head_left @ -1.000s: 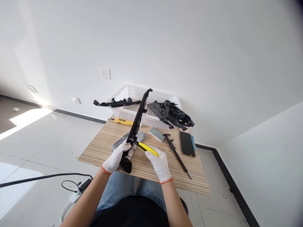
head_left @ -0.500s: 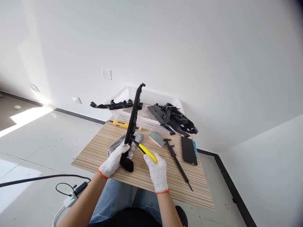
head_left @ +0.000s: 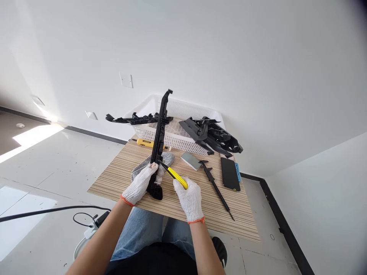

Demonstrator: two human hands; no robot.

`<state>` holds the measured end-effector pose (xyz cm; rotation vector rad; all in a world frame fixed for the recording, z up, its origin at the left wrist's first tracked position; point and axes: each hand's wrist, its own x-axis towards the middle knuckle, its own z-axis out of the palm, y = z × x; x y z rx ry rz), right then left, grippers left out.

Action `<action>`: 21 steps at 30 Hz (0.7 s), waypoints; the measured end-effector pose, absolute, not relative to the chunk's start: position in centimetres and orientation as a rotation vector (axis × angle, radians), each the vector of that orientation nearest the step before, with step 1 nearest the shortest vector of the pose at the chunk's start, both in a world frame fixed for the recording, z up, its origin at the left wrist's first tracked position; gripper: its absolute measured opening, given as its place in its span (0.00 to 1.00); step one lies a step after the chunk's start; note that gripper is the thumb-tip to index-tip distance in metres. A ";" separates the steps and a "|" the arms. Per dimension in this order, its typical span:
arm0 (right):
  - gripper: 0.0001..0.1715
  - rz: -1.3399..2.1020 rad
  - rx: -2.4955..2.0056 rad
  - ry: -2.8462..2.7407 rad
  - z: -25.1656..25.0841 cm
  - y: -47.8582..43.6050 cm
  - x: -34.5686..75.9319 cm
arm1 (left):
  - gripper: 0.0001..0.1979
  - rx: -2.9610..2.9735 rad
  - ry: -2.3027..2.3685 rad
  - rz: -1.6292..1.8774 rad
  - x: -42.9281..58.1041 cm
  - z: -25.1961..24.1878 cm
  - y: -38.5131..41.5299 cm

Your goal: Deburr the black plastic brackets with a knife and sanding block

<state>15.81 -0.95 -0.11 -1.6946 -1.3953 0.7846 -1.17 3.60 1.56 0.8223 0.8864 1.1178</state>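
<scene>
My left hand [head_left: 141,182], in a white knit glove with an orange cuff, is closed around the lower part of a long black plastic trim piece [head_left: 159,141]. The piece stands steeply tilted, its hooked top end above the basket. My right hand [head_left: 187,198], gloved alike, grips a yellow-handled knife [head_left: 178,178]. The knife's dark tip meets the trim piece just above my left fingers; its exact contact is too small to make out. Beneath the held piece a grey cloth [head_left: 168,158] lies on the wood-striped table [head_left: 114,179].
Behind stands a white basket [head_left: 183,140] with black plastic parts [head_left: 212,133] overhanging its rim. A yellow tool [head_left: 145,143], a grey-green flat block [head_left: 190,160], a black caliper [head_left: 213,179] and a phone [head_left: 230,173] lie on the table. Cables [head_left: 57,208] run at left.
The whole scene sits slightly higher in view as the camera tilts. Both hands keep their grips, and the knife tip stays at nearly the same spot on the trim piece.
</scene>
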 end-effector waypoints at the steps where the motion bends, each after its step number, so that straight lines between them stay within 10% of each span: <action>1: 0.21 0.800 -1.693 -1.380 -0.1 -1.0 15.8 | 0.21 0.811 0.885 1.114 -1.2 1.5 3.7; 21: 0.22 0.630 -1.803 -1.504 -0.5 -1.0 15.7 | 0.18 0.944 0.973 1.164 -1.2 1.1 3.3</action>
